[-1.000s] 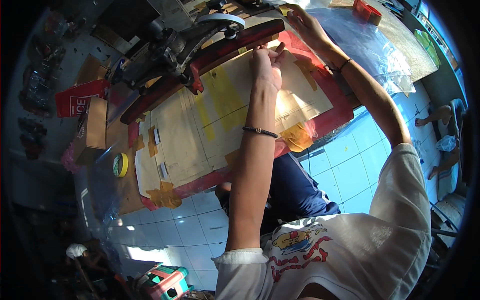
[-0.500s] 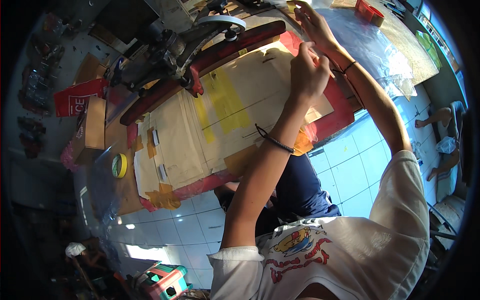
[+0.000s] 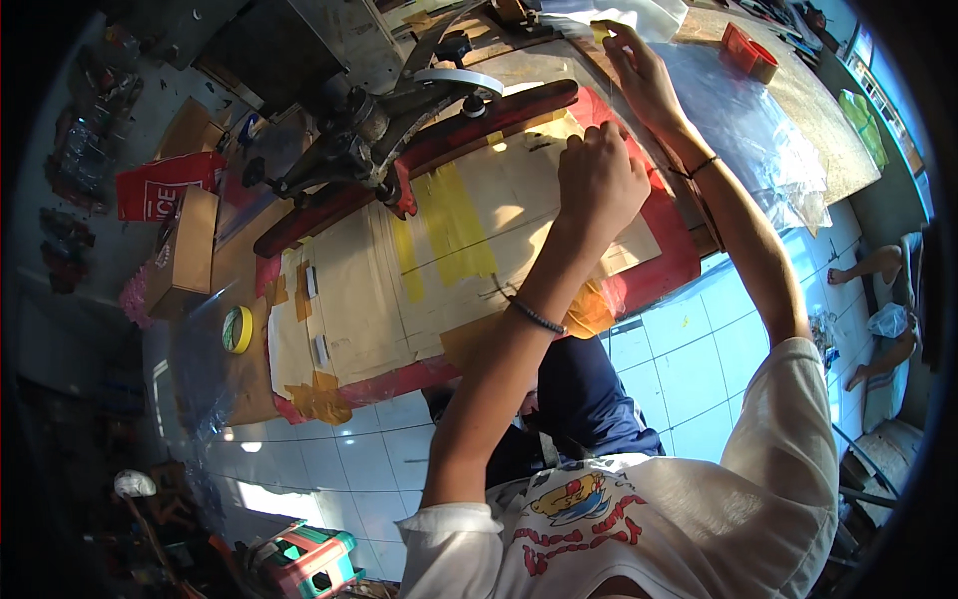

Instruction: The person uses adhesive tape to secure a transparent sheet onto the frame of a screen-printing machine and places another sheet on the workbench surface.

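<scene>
My left hand (image 3: 604, 185) is closed, its fingers curled in, over the far right part of a board (image 3: 349, 290) covered in brown paper. What it grips is hidden; a faint thin line runs up from it. Farther off, my right hand (image 3: 647, 85) pinches a small yellow piece (image 3: 600, 31) between its fingertips, just past the board's far right corner. Yellow tape strips (image 3: 457, 225) cross the paper, and a red border (image 3: 664, 240) shows round it. Along its far edge lies a dark red bar (image 3: 479, 118) joined to a black metal mechanism (image 3: 359, 125).
A yellow tape roll (image 3: 237, 329) and a cardboard box (image 3: 185, 255) are at the left. Clear plastic sheets (image 3: 738, 120) and a red tape roll (image 3: 748, 52) lie at the far right. A stool (image 3: 304, 561) stands lower left. Another person's legs (image 3: 883, 299) show at right.
My left hand has drawn a little nearer and to the left, widening the gap between my hands. My right hand keeps its pinch on the yellow piece. The whole view has shifted slightly.
</scene>
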Action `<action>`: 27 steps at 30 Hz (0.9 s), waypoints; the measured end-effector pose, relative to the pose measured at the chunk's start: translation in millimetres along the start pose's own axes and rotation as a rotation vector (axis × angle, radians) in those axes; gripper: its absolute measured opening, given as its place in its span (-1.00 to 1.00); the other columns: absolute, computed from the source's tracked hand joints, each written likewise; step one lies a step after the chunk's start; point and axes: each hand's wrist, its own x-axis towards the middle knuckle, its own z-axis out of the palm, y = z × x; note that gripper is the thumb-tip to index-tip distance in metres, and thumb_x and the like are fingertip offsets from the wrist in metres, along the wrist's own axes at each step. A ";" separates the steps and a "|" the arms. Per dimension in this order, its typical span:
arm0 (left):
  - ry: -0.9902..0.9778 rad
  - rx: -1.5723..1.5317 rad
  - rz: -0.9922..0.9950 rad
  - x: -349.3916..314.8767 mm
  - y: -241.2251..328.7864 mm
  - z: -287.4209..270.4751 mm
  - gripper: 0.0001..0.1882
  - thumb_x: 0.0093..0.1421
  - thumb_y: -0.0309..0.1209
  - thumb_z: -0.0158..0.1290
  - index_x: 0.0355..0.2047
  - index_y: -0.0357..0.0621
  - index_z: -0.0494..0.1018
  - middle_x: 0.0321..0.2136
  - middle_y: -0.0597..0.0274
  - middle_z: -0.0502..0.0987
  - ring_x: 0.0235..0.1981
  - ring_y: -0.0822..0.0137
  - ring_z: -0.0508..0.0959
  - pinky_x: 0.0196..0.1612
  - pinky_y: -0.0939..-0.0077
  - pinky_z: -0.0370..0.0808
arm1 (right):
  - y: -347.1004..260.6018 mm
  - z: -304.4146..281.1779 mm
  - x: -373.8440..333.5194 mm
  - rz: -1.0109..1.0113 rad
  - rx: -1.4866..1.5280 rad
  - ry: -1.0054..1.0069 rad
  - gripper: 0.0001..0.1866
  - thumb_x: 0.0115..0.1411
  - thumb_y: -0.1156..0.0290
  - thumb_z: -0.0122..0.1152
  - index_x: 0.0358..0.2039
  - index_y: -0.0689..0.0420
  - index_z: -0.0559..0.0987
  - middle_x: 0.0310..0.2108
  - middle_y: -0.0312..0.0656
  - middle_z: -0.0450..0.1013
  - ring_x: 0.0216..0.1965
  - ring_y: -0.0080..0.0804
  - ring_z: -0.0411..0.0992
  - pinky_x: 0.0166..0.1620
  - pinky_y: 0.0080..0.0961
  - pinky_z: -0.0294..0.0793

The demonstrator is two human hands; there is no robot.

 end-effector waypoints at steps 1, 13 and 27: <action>-0.047 0.241 0.063 0.7 -1.6 -3.5 -0.70 0.18 -0.36 -0.03 -0.18 -0.32 0.50 -0.19 -0.23 0.59 -0.10 -0.12 0.58 0.04 0.11 0.48 | 5.7 -2.7 8.9 -0.009 -0.004 -0.005 -0.59 0.42 0.15 0.01 0.18 0.07 0.43 -0.24 -0.16 0.54 -0.31 -0.47 0.46 -0.17 -0.46 0.45; -0.305 0.483 0.436 -21.7 -77.5 -75.1 -0.50 0.29 -0.14 0.06 -0.04 -0.42 0.47 -0.09 -0.23 0.44 -0.04 -0.08 0.51 0.07 0.09 0.44 | -38.7 8.8 -6.6 -0.079 0.084 -0.023 -0.71 0.29 0.38 0.24 0.02 0.10 0.61 -0.28 -0.28 0.57 -0.44 -0.65 0.40 -0.40 -0.61 0.42; -0.083 0.446 0.332 -22.8 -86.8 -68.4 -0.68 0.16 -0.36 0.12 -0.19 -0.40 0.46 -0.25 -0.07 0.47 -0.21 0.02 0.50 -0.10 0.17 0.48 | -66.7 14.5 -38.2 0.037 0.013 -0.733 -0.40 0.26 0.43 0.25 0.30 -0.03 0.35 -0.41 -0.30 0.54 -0.46 -0.64 0.39 -0.36 -0.57 0.43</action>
